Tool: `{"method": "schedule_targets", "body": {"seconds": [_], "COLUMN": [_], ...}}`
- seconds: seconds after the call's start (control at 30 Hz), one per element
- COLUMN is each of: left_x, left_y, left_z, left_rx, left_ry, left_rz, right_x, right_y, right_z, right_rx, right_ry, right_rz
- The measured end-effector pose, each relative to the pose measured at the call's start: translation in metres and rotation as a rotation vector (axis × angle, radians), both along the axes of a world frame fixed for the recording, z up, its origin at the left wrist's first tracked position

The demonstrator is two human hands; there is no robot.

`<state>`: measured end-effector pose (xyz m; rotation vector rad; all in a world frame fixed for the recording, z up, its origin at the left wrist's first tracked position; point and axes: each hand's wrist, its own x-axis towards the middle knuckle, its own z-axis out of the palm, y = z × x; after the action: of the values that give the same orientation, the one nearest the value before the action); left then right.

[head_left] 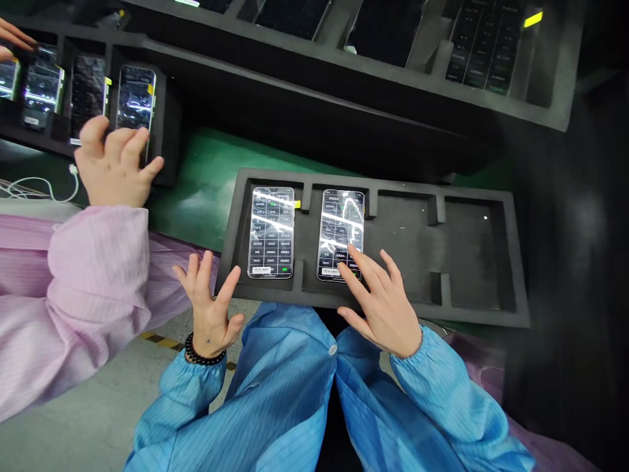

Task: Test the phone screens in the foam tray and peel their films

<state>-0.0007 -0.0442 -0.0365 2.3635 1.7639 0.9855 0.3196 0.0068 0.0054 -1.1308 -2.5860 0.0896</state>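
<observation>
Before me lies a black foam tray point(378, 295) with a row of compartments. A smartphone point(272, 233) rests in its leftmost compartment, screen lit with a grid menu. The second compartment holds another lit smartphone point(341, 223) showing a similar grid. My right hand point(381, 295) is over the lower part of that second phone, fingers spread and holding nothing; the index and middle fingertips are at its screen. My left hand point(210, 305), with a black beaded bracelet on the wrist, is raised off the tray's left edge. Its fingers are apart and nothing is in them.
At left, a co-worker's hand point(118, 157) in a pink sleeve reaches to a phone point(136, 98) in another foam tray point(162, 131). A further hand point(14, 36) shows at the far left. A larger tray point(550, 115) with phones stands behind. A white cable point(44, 180) lies at left.
</observation>
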Motion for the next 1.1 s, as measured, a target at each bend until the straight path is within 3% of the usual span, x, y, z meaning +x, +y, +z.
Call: {"method": "schedule_targets", "body": {"seconds": [0.1, 0.23, 0.4, 0.53, 0.67, 1.1], "left_x": [0.003, 0.009, 0.026, 0.038, 0.041, 0.038], "left_y": [0.004, 0.026, 0.069, 0.091, 0.095, 0.092], "left_z": [0.007, 0.03, 0.052, 0.047, 0.042, 0.049], "left_rx": [0.0, -0.001, 0.019, -0.094, -0.194, -0.087], "left_ry": [-0.004, -0.018, -0.035, 0.001, 0.031, 0.117], "left_rz": [0.015, 0.094, 0.106, 0.044, 0.02, -0.095], "right_x": [0.006, 0.021, 0.022, 0.015, 0.015, 0.014], "right_y": [0.003, 0.018, 0.043, 0.049, 0.048, 0.047], "right_z": [0.003, 0.021, 0.038, 0.02, 0.005, 0.008], "right_rx": [-0.051, -0.138, -0.019, 0.096, 0.096, 0.123], "right_ry": [0.086, 0.303, 0.291, 0.282, 0.246, 0.286], "right_rz": [0.022, 0.039, -0.145, -0.247, -0.299, -0.292]}}
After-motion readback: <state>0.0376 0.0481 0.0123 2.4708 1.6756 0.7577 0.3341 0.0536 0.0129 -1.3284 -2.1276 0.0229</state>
